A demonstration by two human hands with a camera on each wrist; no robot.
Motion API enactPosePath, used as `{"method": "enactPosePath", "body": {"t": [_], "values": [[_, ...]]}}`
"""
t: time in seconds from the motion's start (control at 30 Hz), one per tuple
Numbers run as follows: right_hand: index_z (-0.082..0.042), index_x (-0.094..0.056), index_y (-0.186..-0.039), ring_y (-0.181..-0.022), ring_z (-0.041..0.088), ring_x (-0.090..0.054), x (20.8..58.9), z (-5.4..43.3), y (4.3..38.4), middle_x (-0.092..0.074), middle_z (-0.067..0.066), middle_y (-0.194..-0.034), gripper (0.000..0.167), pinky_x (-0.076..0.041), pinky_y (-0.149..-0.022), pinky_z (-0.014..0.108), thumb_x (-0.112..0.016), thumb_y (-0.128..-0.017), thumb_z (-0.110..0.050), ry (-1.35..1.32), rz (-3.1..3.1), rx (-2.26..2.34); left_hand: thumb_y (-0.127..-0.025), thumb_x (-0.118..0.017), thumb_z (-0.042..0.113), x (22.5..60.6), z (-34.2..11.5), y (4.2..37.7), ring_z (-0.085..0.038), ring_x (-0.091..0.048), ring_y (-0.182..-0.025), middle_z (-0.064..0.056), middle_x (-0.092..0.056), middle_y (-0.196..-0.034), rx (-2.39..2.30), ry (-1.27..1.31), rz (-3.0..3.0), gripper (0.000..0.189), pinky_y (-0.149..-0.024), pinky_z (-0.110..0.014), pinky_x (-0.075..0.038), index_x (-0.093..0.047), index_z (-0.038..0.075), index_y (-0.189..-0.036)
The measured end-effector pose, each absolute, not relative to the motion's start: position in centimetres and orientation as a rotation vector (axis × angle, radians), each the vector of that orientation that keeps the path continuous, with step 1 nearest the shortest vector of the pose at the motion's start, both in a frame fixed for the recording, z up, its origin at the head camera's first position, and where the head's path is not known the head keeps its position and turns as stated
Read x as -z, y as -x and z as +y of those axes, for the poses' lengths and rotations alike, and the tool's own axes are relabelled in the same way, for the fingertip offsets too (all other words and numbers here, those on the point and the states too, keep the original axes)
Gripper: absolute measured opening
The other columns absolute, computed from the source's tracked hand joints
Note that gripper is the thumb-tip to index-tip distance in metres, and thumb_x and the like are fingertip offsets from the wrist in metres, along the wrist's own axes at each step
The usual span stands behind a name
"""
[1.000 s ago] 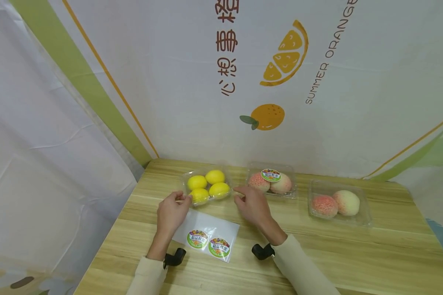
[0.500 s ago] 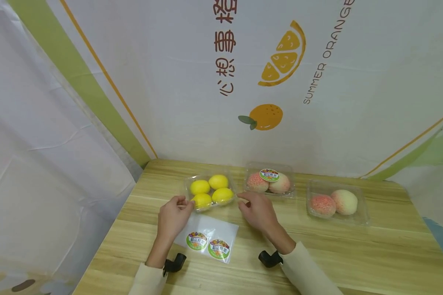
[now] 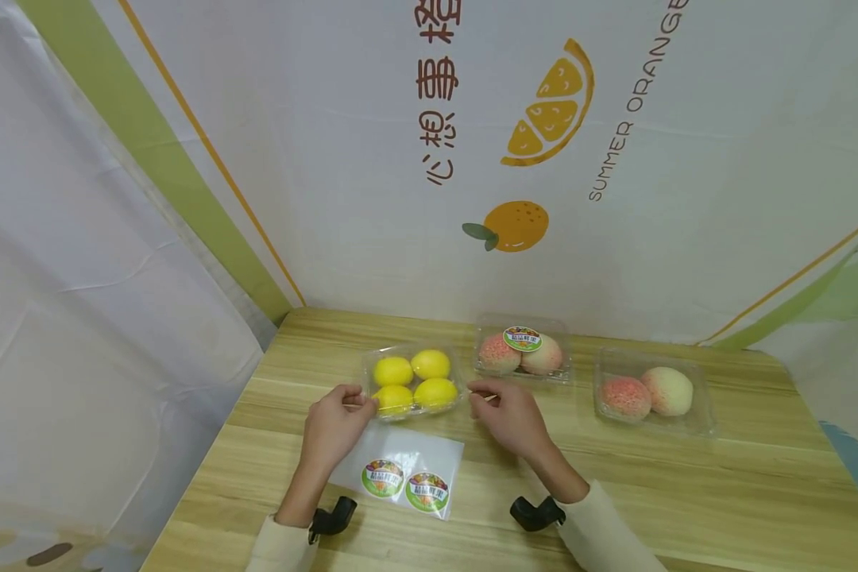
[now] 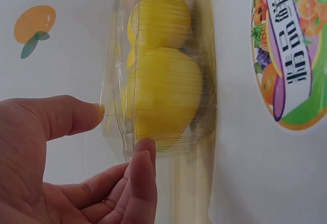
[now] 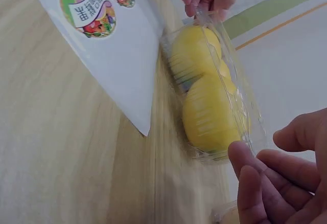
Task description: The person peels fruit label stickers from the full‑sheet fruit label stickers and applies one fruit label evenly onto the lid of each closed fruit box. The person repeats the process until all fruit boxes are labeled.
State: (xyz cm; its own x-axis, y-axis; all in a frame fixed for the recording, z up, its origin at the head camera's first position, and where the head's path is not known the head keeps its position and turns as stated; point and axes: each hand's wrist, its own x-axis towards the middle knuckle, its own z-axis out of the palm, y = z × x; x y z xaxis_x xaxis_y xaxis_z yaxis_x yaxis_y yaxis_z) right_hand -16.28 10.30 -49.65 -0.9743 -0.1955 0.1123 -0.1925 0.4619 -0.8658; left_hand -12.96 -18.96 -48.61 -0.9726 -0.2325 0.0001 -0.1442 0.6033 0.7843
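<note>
A clear plastic fruit box holding several yellow lemons sits on the table between both hands. My left hand pinches its near left corner, the thumb on the lid side and a finger under the rim in the left wrist view. At the near right corner, my right hand holds the rim, with fingertips of the left hand seen close up on the opposite side. Just in front of the box lies a white sticker sheet bearing two round fruit labels.
Right of the lemons stands a clear box of two peaches with a round label on its lid. Farther right is another clear box with two peaches, no label visible. A printed curtain hangs behind the wooden table.
The lemon box has slid toward me and slightly right, both hands moving with it. The sticker sheet has shifted slightly nearer. The peach boxes stay in place.
</note>
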Motion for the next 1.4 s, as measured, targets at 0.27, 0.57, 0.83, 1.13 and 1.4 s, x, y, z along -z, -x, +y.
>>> {"method": "enactPosePath", "body": {"t": [0.27, 0.57, 0.83, 1.13, 1.4], "values": [[0.005, -0.080, -0.121, -0.075, 0.024, -0.078, 50.0, 10.5, 16.5, -0.079, 0.005, -0.088, 0.024, -0.059, -0.065, 0.027, -0.071, -0.100, 0.000, 0.215, 2.556, 1.734, -0.097, -0.080, 0.026, 48.5, -19.0, 12.9, -0.027, -0.076, -0.099, -0.006, -0.078, -0.106, 1.411, -0.312, -2.727, 0.044, -0.082, -0.042, -0.060, -0.074, -0.004, -0.129], [0.006, -0.081, -0.113, -0.075, 0.031, -0.077, 50.3, 10.5, 16.6, -0.078, 0.009, -0.088, 0.016, -0.064, -0.069, 0.039, -0.073, -0.099, 0.002, 0.083, 2.397, 1.814, -0.096, -0.081, 0.023, 48.7, -18.9, 13.0, -0.024, -0.073, -0.095, -0.008, -0.077, -0.105, 1.496, -0.327, -2.711, 0.048, -0.077, -0.035, -0.055, -0.073, -0.007, -0.133], [0.007, -0.080, -0.109, -0.077, 0.030, -0.076, 50.3, 10.6, 16.6, -0.078, 0.008, -0.089, 0.014, -0.065, -0.071, 0.038, -0.075, -0.099, -0.001, 0.042, 2.334, 1.822, -0.096, -0.082, 0.023, 48.5, -18.9, 12.9, -0.024, -0.072, -0.096, -0.009, -0.077, -0.107, 1.534, -0.339, -2.700, 0.050, -0.079, -0.035, -0.055, -0.072, -0.007, -0.136], [0.005, -0.079, -0.106, -0.073, 0.026, -0.073, 50.1, 10.8, 15.8, -0.077, 0.009, -0.086, 0.013, -0.063, -0.068, 0.033, -0.078, -0.097, -0.005, 0.032, 2.352, 1.769, -0.095, -0.082, 0.022, 48.4, -19.0, 12.5, -0.023, -0.073, -0.095, -0.008, -0.076, -0.106, 1.537, -0.323, -2.713, 0.050, -0.078, -0.035, -0.055, -0.072, -0.007, -0.136], [0.003, -0.079, -0.104, -0.074, 0.026, -0.074, 50.3, 11.5, 14.7, -0.077, 0.010, -0.085, 0.013, -0.062, -0.068, 0.032, -0.080, -0.095, -0.006, 0.005, 2.326, 1.769, -0.095, -0.082, 0.021, 48.2, -18.8, 11.9, -0.022, -0.073, -0.095, -0.007, -0.076, -0.107, 1.564, -0.281, -2.720, 0.050, -0.078, -0.036, -0.056, -0.072, -0.006, -0.136]]}}
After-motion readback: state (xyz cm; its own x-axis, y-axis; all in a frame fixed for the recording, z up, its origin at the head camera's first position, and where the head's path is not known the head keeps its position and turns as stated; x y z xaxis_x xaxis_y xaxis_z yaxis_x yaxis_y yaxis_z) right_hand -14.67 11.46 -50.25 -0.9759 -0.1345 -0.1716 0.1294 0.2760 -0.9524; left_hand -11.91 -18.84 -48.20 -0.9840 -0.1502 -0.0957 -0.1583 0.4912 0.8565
